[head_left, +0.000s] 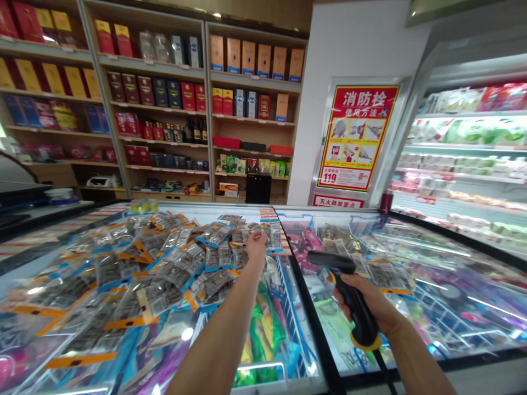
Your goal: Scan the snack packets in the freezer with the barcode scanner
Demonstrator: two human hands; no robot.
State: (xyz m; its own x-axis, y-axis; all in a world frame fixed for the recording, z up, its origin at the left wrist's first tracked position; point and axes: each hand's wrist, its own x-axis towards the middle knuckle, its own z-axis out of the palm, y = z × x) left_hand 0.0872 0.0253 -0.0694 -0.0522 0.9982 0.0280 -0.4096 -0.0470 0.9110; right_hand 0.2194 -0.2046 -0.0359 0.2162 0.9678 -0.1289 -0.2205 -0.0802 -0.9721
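My right hand (373, 302) is wrapped round the grip of a black barcode scanner (358, 312) with yellow trim, its head tilted toward the left over the freezer glass. Out in front, my left hand (257, 247) has its fingers pinched at the left edge of a clear packet (275, 236) with dark contents, near the freezer's far rim. A large loose heap of similar packets (177, 258), edged in orange or blue, spreads over the glass to the left of that hand. Several more packets (389, 274) lie on the glass beyond the scanner.
Under the glass, a wire basket (290, 299) holds green and yellow bags (263, 329). A black frame bar (307, 296) divides the freezer top. Behind stand shelves (164, 66) of boxes and bottles, a red fire-hydrant poster (358, 137), and a lit refrigerated display (469, 151) at right.
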